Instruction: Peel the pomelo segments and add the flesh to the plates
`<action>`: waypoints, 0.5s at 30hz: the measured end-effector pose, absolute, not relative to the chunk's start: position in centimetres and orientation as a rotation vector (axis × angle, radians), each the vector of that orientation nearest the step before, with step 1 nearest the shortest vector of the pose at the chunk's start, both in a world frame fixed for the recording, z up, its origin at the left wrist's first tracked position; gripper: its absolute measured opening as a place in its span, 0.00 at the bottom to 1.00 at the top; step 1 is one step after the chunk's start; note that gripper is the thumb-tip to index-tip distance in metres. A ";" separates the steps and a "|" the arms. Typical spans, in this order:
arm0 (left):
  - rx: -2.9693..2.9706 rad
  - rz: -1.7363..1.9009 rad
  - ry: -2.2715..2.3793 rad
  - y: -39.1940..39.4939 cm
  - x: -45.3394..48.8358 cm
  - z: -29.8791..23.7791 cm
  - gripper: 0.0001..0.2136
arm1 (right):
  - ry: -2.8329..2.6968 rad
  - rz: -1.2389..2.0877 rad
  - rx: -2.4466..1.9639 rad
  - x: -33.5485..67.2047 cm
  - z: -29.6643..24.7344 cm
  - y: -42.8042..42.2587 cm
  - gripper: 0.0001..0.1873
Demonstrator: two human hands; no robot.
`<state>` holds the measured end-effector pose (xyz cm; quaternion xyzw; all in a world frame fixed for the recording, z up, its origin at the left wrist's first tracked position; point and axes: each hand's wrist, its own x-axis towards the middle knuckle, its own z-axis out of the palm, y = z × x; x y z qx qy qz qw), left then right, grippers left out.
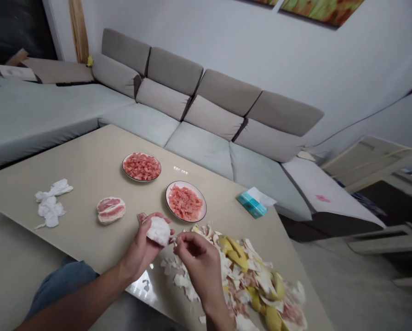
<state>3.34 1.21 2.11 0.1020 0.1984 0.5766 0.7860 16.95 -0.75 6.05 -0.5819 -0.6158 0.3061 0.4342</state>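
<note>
Two plates (181, 184) of pulp (185, 203), one fruit piece (159, 231) in the hand

Much of the peeling looks done: both plates carry heaps of loose pink flesh, and a broad pile of peel and pith (233, 273) spreads over the near right of the surface (82, 170). What seems left is the white-skinned piece in the left hand (142, 246) and another fruit portion (111, 210), pith on and pink faces up, lying to its left. The left hand's fingers wrap around their piece, just above the surface and short of the nearer plate. The right hand (199, 259) has thumb and forefinger drawn close together at its edge; I cannot tell whether they grip a shred. Crumpled tissues (50, 204) lie at far left. On the teal tissue packet (252, 204), any print is too small to read, and no brand or label is legible elsewhere
</note>
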 end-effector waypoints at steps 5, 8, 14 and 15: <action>0.099 1.115 0.403 1.7 2.5 2.2 0.17 | -1.638 0.578 -1.533 21.5 5.7 -0.6 0.09; 0.083 1.026 0.383 1.8 2.3 2.2 0.20 | -1.856 0.312 -1.685 24.4 4.2 -0.4 0.10; 0.145 1.023 0.319 1.6 2.4 2.0 0.19 | -1.990 -0.195 -1.990 26.4 1.7 -0.2 0.08; 0.156 1.024 0.318 1.6 2.4 2.0 0.19 | -2.000 -0.241 -2.001 26.4 1.5 -0.2 0.08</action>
